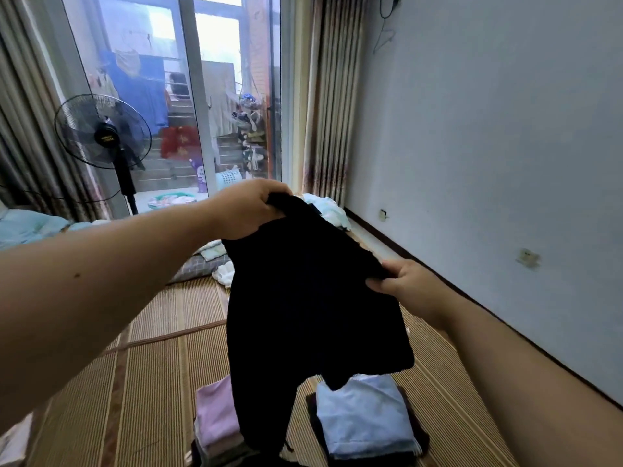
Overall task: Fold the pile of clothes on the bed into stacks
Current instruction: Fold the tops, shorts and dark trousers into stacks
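Bed mat [151, 365], striped and woven, fills the lower half of the frame. Black garment [303, 298] hangs dead centre, held up in the air above the mat, its long lower end trailing down to the bottom edge. Light blue stack [364, 419] sits folded at bottom right of centre, pink stack [215, 419] just left of it, the black cloth dangling between them. Standing fan [102, 133] at upper left, by the glass door. Left hand [249, 207] grips the garment's top edge, fingers curled over the cloth. Right hand [408, 284], lower and to the right, pinches that same edge. Loose pale clothes [323, 207] lie unfolded behind the left hand.
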Tool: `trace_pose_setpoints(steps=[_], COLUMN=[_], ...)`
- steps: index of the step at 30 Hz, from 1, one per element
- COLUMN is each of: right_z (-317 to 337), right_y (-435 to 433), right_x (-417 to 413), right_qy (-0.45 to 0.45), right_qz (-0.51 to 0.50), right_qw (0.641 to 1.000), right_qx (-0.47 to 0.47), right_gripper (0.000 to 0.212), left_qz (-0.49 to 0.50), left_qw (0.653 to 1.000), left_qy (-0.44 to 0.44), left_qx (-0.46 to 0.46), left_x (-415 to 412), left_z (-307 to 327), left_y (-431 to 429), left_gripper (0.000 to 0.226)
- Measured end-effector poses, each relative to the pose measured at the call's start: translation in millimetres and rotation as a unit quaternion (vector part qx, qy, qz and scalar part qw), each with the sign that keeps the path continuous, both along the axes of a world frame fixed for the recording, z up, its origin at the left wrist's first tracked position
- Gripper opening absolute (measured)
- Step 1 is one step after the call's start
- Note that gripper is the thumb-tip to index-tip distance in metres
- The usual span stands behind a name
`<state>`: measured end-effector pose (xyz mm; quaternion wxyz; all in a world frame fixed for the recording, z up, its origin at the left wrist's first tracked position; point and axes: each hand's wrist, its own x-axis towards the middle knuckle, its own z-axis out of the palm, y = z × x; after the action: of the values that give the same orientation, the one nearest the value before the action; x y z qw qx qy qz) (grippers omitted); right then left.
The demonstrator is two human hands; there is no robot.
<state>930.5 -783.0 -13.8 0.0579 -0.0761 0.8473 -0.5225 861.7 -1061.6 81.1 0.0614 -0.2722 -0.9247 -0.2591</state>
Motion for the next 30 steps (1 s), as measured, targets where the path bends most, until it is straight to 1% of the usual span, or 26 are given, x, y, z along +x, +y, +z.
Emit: trace_pose_setpoints(steps=[2,3,5,6,8,11,14,17,21,23,28,30], right_z=[-6,-9,-12,-14,-19,-27,-30,-32,-37,-40,-52,-63], right_y=[13,21,36,48,73,119,180,243,318,349,401,410], right_x=[-1,-1,-3,-6,-14,-27,-42,-60,-74,-74,-60,-50], right_qy=[0.047,0.073,0.097,0.099,0.104,0.104,0.088,0.079,0.071,0.074,0.085,0.08], right_qz=[-0.061,-0.087,-0.126,-0.149,-0.198,-0.272,-0.323,-0.352,-0.394,-0.415,-0.463,-0.47], right_qw=[0.997,0.994,0.987,0.982,0.97,0.942,0.913,0.902,0.879,0.87,0.844,0.844], right_qx=[-0.013,-0.001,0.035,0.055,0.099,0.17,0.231,0.236,0.258,0.255,0.256,0.246], right_gripper=[0.009,0.016,0.027,0.028,0.026,0.019,0.021,0.021,0.036,0.038,0.035,0.032], left_qz=[0.0,-0.001,-0.001,-0.007,-0.017,-0.034,-0.04,-0.03,-0.038,-0.046,-0.086,-0.105], left_qw=[1.0,1.0,0.999,0.999,0.999,0.998,0.998,0.997,0.997,0.996,0.993,0.992], left_qy=[0.01,0.018,0.034,0.033,0.032,0.039,0.054,0.072,0.051,0.047,0.022,0.008], left_qx=[-0.012,-0.018,-0.033,-0.036,-0.038,-0.038,-0.018,0.018,0.046,0.062,0.078,0.075], left_x=[-11,-18,-28,-36,-51,-73,-96,-118,-143,-149,-141,-133], left_z=[-1,-2,-6,-11,-22,-38,-48,-56,-65,-69,-84,-98], left_y=[9,17,35,51,82,141,214,286,376,412,473,482], left_gripper=[0.012,0.013,0.021,0.02,0.01,0.012,0.018,0.024,0.022,0.023,0.029,0.03])
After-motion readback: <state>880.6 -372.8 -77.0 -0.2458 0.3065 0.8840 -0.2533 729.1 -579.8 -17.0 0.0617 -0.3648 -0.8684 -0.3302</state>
